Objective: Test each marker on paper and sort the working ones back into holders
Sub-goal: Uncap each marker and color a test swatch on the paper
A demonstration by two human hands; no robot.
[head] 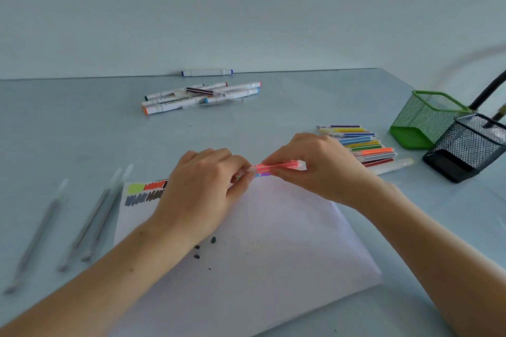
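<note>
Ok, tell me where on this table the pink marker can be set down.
Bare table lies between the white marker pile and the paper, and left of that pile. Crowded: the colored markers by the green holder and black holder, and the gray pens left of the paper.

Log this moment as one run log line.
step: marker test | hands: left hand and right hand grip pink marker | over: paper | holders: empty

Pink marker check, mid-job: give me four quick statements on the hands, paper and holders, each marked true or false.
1. Both hands hold the pink marker, left hand and right hand. True.
2. The paper is blank. False: colour swatches sit at its far left corner.
3. The green holder is full of markers. False: none show in it.
4. The black holder sits beside the green one. True.
</note>
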